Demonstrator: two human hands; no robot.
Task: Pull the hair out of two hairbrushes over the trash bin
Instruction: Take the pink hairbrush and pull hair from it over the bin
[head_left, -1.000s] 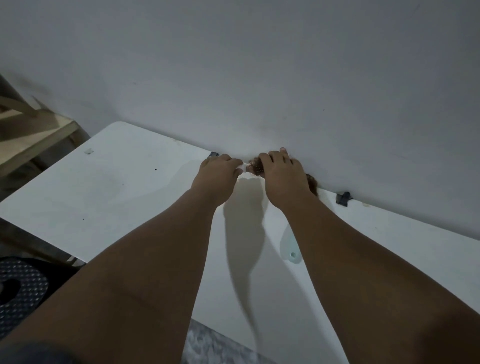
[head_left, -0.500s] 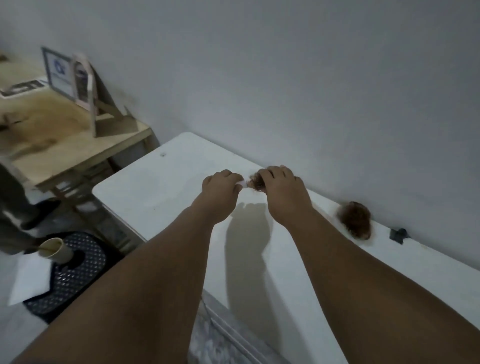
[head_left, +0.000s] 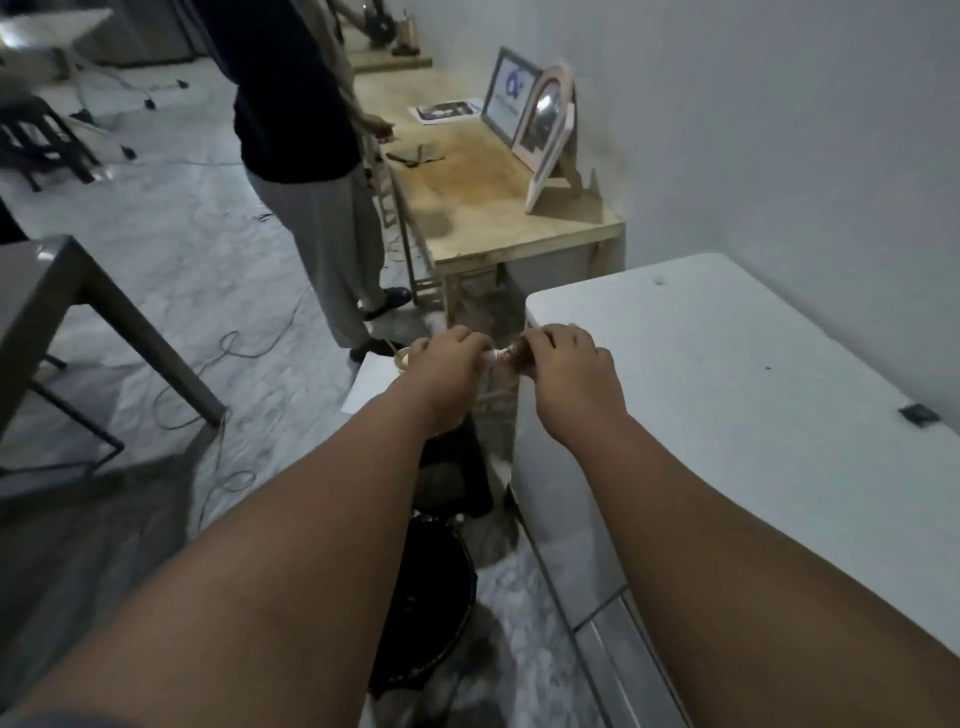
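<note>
I hold one hairbrush (head_left: 506, 357) between both hands, off the left end of the white table (head_left: 727, 415). My left hand (head_left: 447, 358) grips its pale handle. My right hand (head_left: 566, 358) curls over the bristle head, where brown hair shows between the fingers. Most of the brush is hidden by my hands. A black round trash bin (head_left: 431, 597) stands on the floor below my left forearm, near the table's corner. No second brush appears in this view.
A person (head_left: 311, 156) stands to the left of a wooden bench (head_left: 493, 208) that carries frames and papers. A grey table (head_left: 62, 301) is at far left, and cables (head_left: 228, 364) lie on the floor. A small dark clip (head_left: 918, 414) sits on the white table.
My view and both hands have swung left, from the table's back edge by the wall to beyond its left end. The hair-filled brush left on the table has dropped out of view.
</note>
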